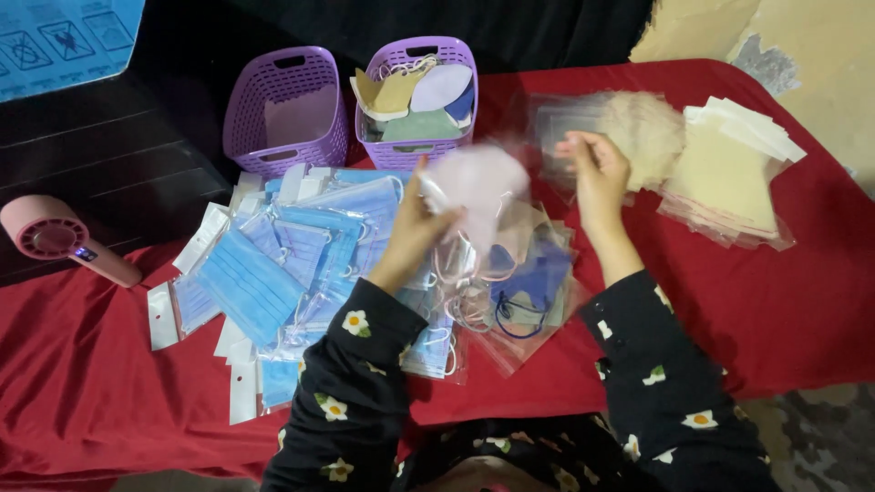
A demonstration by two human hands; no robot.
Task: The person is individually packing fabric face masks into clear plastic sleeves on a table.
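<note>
Both hands (415, 223) raised (pink mask (478, 178) blurred)

Home packing spot: red-clothed table (802, 310), baskets (287, 109)

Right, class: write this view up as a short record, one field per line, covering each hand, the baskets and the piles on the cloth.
Left hand: holds a pale pink mask, blurred
Right hand: raised, fingers pinched on a clear wrapper
Left basket: purple, no masks seen in it
Right basket: purple, holds mixed masks
Blue masks: bagged pile, left
Cream stack: right
Cloth: red
</note>
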